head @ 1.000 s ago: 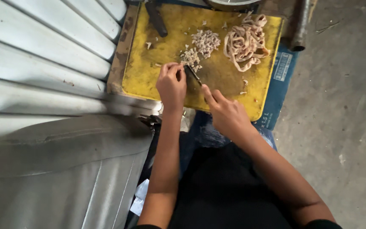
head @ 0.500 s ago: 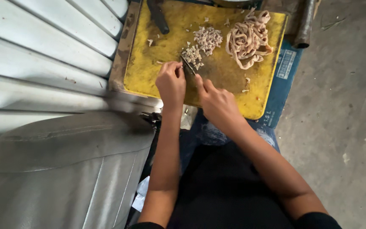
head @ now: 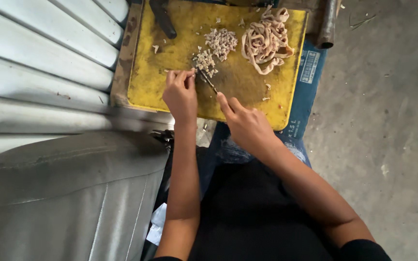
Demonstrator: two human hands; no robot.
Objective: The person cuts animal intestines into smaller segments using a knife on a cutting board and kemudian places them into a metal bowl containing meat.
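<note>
- Gripping a knife (head: 208,80), the right hand (head: 245,123) sits just right of the frame's centre, fingers wrapped round the handle and the forefinger laid straight along the top.
- The knife's dark blade slants up and left from that hand, its tip reaching the lower edge of the chopped bits (head: 205,62).
- The left hand (head: 180,93) rests on the board (head: 160,82) just left of the blade, fingers curled with the tips pressed down; whether they pinch anything I cannot tell.
- The board is yellow and stained, filling the upper middle of the frame, with a worn wooden edge on its left side.
- A second, larger pile of chopped bits (head: 221,41) lies above the first, near the board's top.
- A heap of uncut pale strips (head: 265,39) is coiled at the board's upper right, well apart from both hands.
- A few stray scraps are scattered over the yellow surface.
- A dark handle (head: 162,17) lies at the board's upper left corner, untouched.
- Under the board's right edge shows a blue crate (head: 307,79).
- A rusty pipe (head: 328,24) stands at the upper right, just past the board.
- Grey corrugated metal (head: 39,63) fills the upper left.
- A grey cushioned seat (head: 59,193) takes the lower left.
- Bare concrete floor (head: 388,121) runs down the right side.
</note>
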